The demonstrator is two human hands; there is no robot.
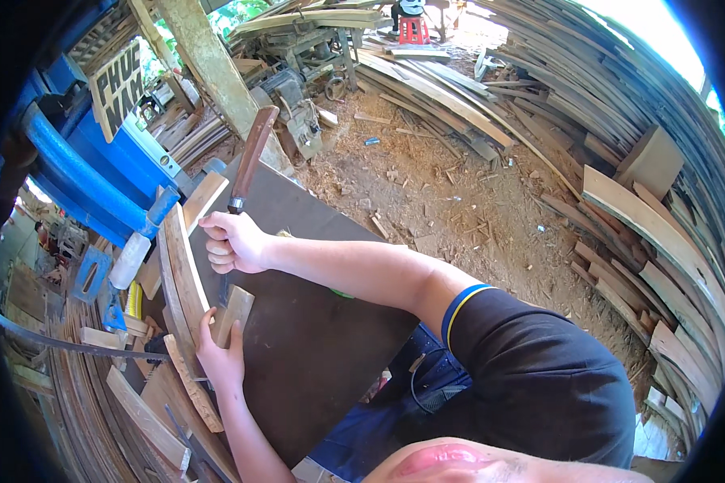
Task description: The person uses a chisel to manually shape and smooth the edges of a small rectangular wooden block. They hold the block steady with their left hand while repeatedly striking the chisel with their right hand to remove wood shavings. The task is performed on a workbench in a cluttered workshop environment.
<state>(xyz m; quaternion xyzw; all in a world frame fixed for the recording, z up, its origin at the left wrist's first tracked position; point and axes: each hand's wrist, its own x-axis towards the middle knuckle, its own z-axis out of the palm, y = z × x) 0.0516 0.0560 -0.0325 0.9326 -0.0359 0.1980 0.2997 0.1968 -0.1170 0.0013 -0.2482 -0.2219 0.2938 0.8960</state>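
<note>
My right hand [238, 243] is closed around the metal shank of a chisel-like tool [254, 153]. Its long brown wooden handle sticks up past my fist, and a strip of metal shows below it, down toward a short wood block [236, 310]. Fingers and thumb of my left hand [221, 354] hold that block from below, beside a long curved wood piece [187, 278]. Both hands are over the left edge of a dark flat tabletop [322, 330]. Where the tool's tip meets the wood is too small to make out.
A blue machine [97, 173] stands close on the left, with a lettered sign [119, 90] above it. Wood offcuts [145, 410] crowd the lower left. Stacked planks [669, 241] line the right side. A red stool [413, 30] stands far back on the chip-strewn floor [459, 209].
</note>
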